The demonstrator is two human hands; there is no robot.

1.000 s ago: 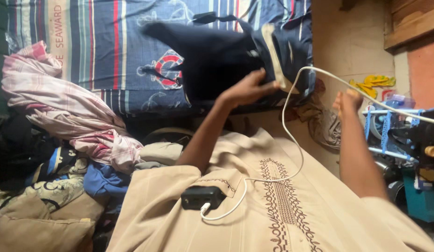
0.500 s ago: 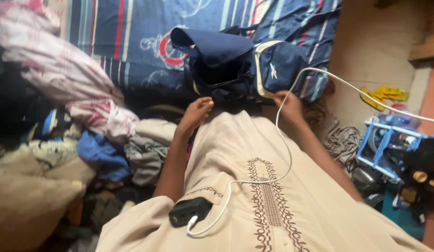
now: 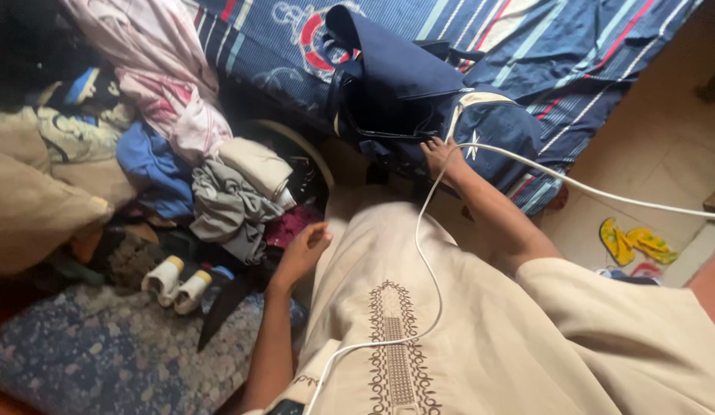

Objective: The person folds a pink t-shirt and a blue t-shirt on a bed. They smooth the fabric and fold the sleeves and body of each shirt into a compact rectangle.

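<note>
head view, left to right: a heap of loose clothes (image 3: 219, 184) lies at the bedside, a grey and a cream garment on top, with a pair of white socks (image 3: 177, 283) on the patterned floor mat (image 3: 81, 361) below. the left hand (image 3: 302, 250) hangs just beside this heap, touching nothing, fingers loosely curled and slightly apart. at centre a navy blue bag (image 3: 407, 92) rests on the edge of the striped bedsheet (image 3: 572, 54), its top flap slumped and creased (soft fabric, so it probably folds rather than holds its shape). the right hand (image 3: 440, 157) rests on the bag's lower front panel beside the cream trim; fingers lie pressed to the cloth, though whether they pinch it cannot be told. a white cable (image 3: 426, 253) crosses the wrist and runs down the beige tunic (image 3: 511, 338). judged from the sag, the bag looks light and limp; the dark strap (image 3: 449, 52) at its top or the stiffer trimmed edge would give the firmest hold. at far right, yellow sandals (image 3: 630, 242) lie on the tiled floor.
</note>
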